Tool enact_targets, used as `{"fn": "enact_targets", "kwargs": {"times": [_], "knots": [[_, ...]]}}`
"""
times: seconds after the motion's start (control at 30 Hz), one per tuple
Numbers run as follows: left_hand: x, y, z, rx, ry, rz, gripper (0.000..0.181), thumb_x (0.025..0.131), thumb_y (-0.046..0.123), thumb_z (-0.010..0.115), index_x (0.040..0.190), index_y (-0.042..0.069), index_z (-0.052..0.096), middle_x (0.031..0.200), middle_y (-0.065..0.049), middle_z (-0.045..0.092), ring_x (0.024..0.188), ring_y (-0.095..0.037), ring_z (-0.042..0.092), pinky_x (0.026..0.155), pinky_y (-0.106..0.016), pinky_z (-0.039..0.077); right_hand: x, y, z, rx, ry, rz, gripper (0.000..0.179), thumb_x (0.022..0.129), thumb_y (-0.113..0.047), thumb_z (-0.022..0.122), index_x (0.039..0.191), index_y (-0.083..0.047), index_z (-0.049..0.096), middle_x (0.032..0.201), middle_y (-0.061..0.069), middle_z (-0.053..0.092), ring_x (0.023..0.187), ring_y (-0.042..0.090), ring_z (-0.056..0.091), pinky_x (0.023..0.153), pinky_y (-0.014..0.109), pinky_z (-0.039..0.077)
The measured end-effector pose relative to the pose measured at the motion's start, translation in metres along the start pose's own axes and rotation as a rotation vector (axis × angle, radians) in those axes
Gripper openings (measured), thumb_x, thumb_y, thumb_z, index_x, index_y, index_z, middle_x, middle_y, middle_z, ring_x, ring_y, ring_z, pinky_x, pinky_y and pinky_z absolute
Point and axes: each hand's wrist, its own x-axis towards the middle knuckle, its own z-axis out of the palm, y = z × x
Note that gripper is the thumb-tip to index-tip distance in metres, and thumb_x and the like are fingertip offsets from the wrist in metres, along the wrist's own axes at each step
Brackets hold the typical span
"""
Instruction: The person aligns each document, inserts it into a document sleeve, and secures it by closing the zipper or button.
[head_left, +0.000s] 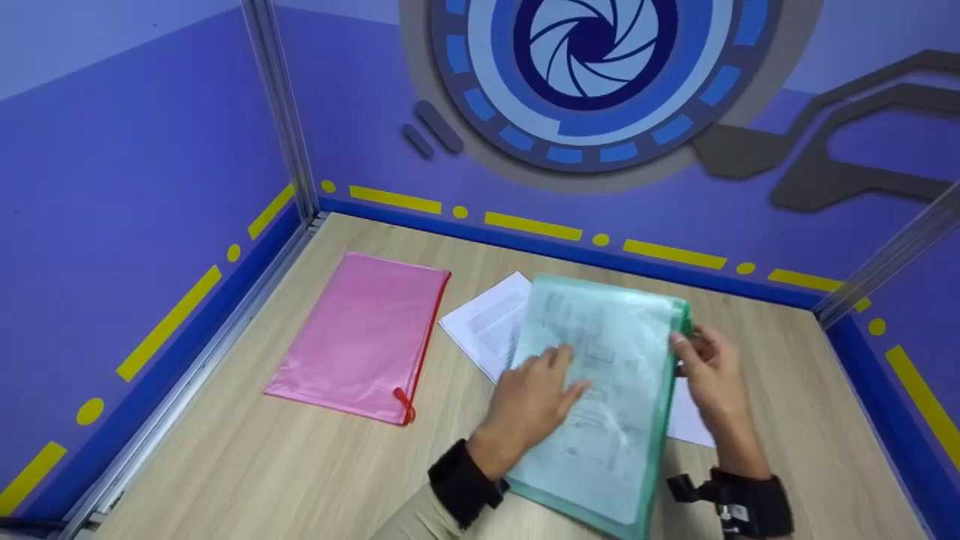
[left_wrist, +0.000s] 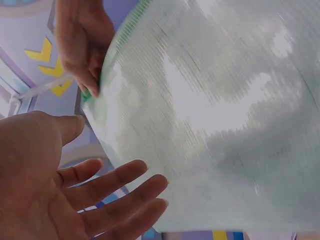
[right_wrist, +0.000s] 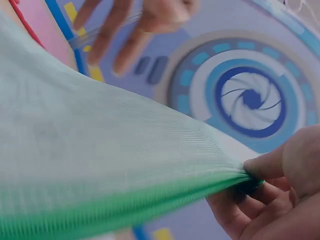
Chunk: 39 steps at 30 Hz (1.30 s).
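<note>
Green folder (head_left: 607, 420) sits over the table (head_left: 225, 465), right of the pink folder (head_left: 367, 337), overlapping a printed sheet (head_left: 487, 322) on one side and a white sheet (head_left: 690, 416) on the other. Right hand (head_left: 716, 375) pinches its upper right corner between thumb and fingers. Left hand (head_left: 532, 397) has its fingers spread, gripping nothing, beside or over the folder's face; whether the fingertips touch it, cannot tell. Translucent, ribbed plastic; print shows through from inside. The right wrist view has the panel curving away from the pinch, so judged soft and light, with the contents lending only slight stiffness. Strong glare on the surface suggests a slick face: flat fingers would likely slide on it. Green edging (right_wrist: 100, 215) looks thicker than the panel and gathers at the pinched corner; probably the surest hold. A lone corner grip likely lets the far end droop; a second hold on the opposite edge should keep it flat. Not fragile by its look, though hard squeezing mid-panel could crease any paper within.
</note>
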Motion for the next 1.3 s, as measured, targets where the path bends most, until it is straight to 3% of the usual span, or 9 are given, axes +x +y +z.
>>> {"fn": "enact_targets", "kwargs": {"times": [0.2, 0.33, 0.47, 0.63, 0.77, 0.9, 1.0, 1.13, 1.3], "knots": [[0.009, -0.028, -0.014, -0.081, 0.215, -0.058, 0.044, 0.104, 0.037, 0.07, 0.135, 0.007, 0.06, 0.114, -0.005, 0.072, 0.09, -0.021, 0.072, 0.063, -0.035, 0.059, 0.002, -0.048, -0.023, -0.298, 0.004, -0.344, 0.026, 0.109, -0.003, 0.055, 0.131, 0.003, 0.069, 0.103, 0.017, 0.075, 0.078, 0.01, 0.07, 0.068, 0.015, 0.056], [0.012, -0.035, -0.019, -0.16, 0.34, -0.006, 0.035, 0.103, 0.027, 0.071, 0.131, 0.006, 0.061, 0.111, -0.005, 0.072, 0.093, -0.018, 0.071, 0.069, -0.032, 0.06, -0.002, -0.07, -0.026, -0.438, 0.011, -0.527, 0.029, 0.104, 0.006, 0.059, 0.129, -0.003, 0.073, 0.104, 0.012, 0.075, 0.076, 0.005, 0.063, 0.07, 0.009, 0.047], [0.013, -0.032, -0.026, -0.265, 0.386, 0.073, 0.033, 0.104, 0.023, 0.069, 0.131, 0.007, 0.059, 0.111, -0.006, 0.071, 0.1, -0.017, 0.07, 0.079, -0.03, 0.06, -0.01, -0.08, -0.017, -0.549, 0.016, -0.663, 0.033, 0.1, 0.011, 0.062, 0.126, -0.005, 0.075, 0.098, 0.006, 0.073, 0.071, 0.007, 0.053, 0.068, 0.014, 0.039], [0.012, -0.024, -0.031, -0.353, 0.357, 0.154, 0.043, 0.105, 0.026, 0.068, 0.14, 0.007, 0.053, 0.127, -0.005, 0.067, 0.117, -0.016, 0.068, 0.095, -0.03, 0.057, -0.027, -0.082, 0.004, -0.627, -0.021, -0.642, 0.03, 0.101, 0.01, 0.062, 0.124, -0.005, 0.076, 0.104, 0.004, 0.075, 0.086, 0.013, 0.067, 0.08, 0.01, 0.046], [0.01, -0.019, -0.034, -0.371, 0.316, 0.208, 0.055, 0.105, 0.029, 0.069, 0.152, 0.01, 0.047, 0.137, -0.005, 0.064, 0.117, -0.014, 0.068, 0.094, -0.027, 0.057, -0.04, -0.081, 0.02, -0.706, -0.026, -0.587, 0.03, 0.101, 0.009, 0.063, 0.124, -0.005, 0.077, 0.101, 0.005, 0.073, 0.086, 0.014, 0.068, 0.076, 0.027, 0.058], [0.008, -0.017, -0.036, -0.358, 0.257, 0.258, 0.054, 0.106, 0.034, 0.067, 0.153, 0.014, 0.05, 0.134, -0.001, 0.067, 0.113, -0.012, 0.07, 0.086, -0.024, 0.058, -0.049, -0.078, 0.038, -0.764, -0.036, -0.659, 0.035, 0.094, 0.013, 0.069, 0.122, -0.006, 0.078, 0.097, 0.005, 0.072, 0.084, 0.019, 0.069, 0.071, 0.04, 0.061], [0.006, -0.016, -0.038, -0.317, 0.229, 0.288, 0.042, 0.107, 0.032, 0.066, 0.144, 0.013, 0.06, 0.125, 0.001, 0.072, 0.109, -0.009, 0.072, 0.082, -0.024, 0.059, -0.054, -0.077, 0.052, -0.797, -0.089, -0.692, 0.038, 0.091, 0.013, 0.073, 0.122, -0.008, 0.078, 0.095, 0.004, 0.071, 0.083, 0.018, 0.069, 0.07, 0.036, 0.061], [0.007, -0.02, -0.041, -0.309, 0.221, 0.301, 0.022, 0.107, 0.026, 0.066, 0.124, 0.013, 0.07, 0.11, 0.004, 0.078, 0.097, -0.006, 0.074, 0.078, -0.021, 0.058, -0.058, -0.081, 0.067, -0.83, -0.177, -0.655, 0.035, 0.092, 0.01, 0.075, 0.124, -0.007, 0.076, 0.096, 0.003, 0.072, 0.085, 0.017, 0.07, 0.073, 0.035, 0.061], [0.01, -0.03, -0.042, -0.428, 0.238, 0.285, 0.007, 0.105, 0.018, 0.069, 0.104, 0.014, 0.075, 0.094, 0.006, 0.077, 0.087, -0.002, 0.073, 0.075, -0.02, 0.057, -0.06, -0.086, 0.071, -0.821, -0.198, -0.624, 0.031, 0.093, 0.005, 0.078, 0.122, -0.005, 0.073, 0.104, 0.007, 0.076, 0.094, 0.021, 0.075, 0.079, 0.037, 0.063]]}}
